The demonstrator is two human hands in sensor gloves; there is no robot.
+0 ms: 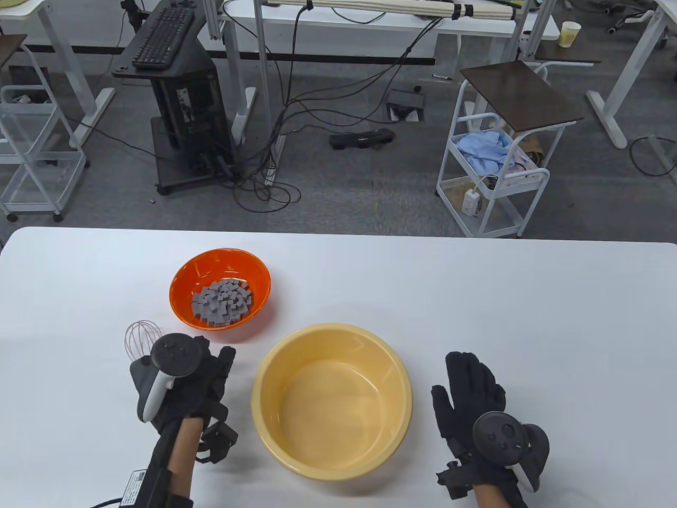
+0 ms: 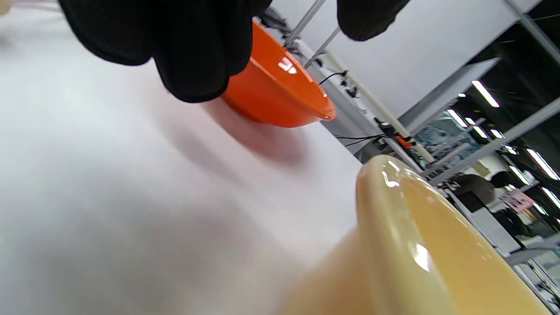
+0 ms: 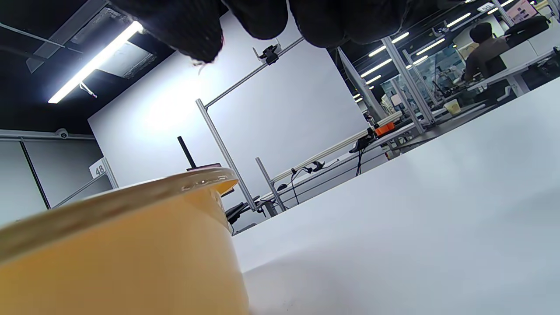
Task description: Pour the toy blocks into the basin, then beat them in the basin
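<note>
Many grey toy blocks [image 1: 222, 302] heaped in orange bowl [image 1: 186, 279], left of table centre; empty yellow basin [image 1: 275, 365] nearer front edge; whisk [image 1: 142, 337] by left hand [image 1: 198, 381]; both hands flat, fingers spread, right hand [image 1: 470, 394] right of basin, holding nothing

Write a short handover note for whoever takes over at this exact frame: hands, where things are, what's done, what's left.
Left hand: open, holding nothing, beside the whisk.
Right hand: open, flat on the table, right of the basin.
Orange bowl, behind the left hand, holds all the grey blocks.
Yellow basin sits between the hands with nothing in it.
Done: nothing yet.
Left: pour the blocks into the basin, then take the whisk and beat them.
</note>
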